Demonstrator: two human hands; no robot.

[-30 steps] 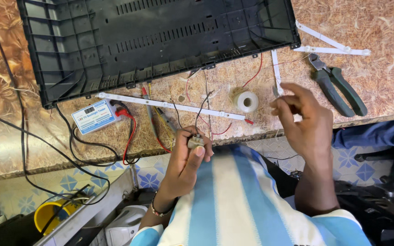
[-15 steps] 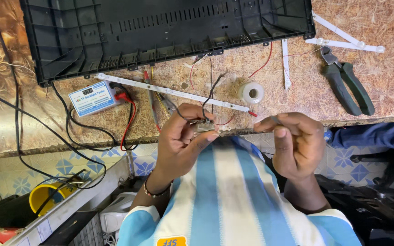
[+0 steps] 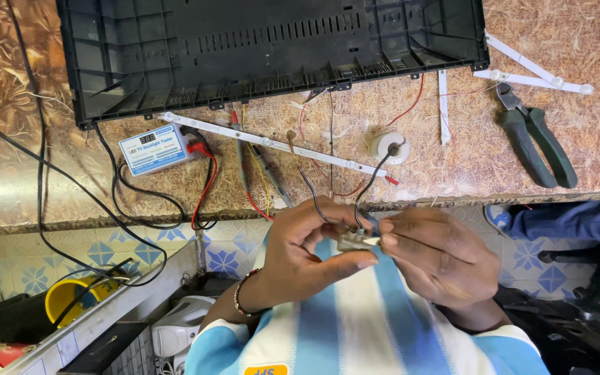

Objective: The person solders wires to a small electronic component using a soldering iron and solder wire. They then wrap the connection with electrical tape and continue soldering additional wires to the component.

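Observation:
Both my hands meet in front of my chest, just below the worktop edge. My left hand pinches a small grey-brown electrical part from the left, and my right hand grips the same part from the right with thumb and forefinger. Two thin black wires rise from the part up onto the worktop. A long white LED strip lies across the worktop above my hands. Beside it are a small spool and a white-and-blue tester box with red and black leads.
A large black plastic back cover fills the top of the worktop. Green-handled pliers and more white strips lie at the right. Black cables hang off the left edge. Below left stand a yellow tub and a white appliance.
My right hand came down from the worktop near the spool and closed onto the small part that my left hand holds. The hands now touch at chest height.

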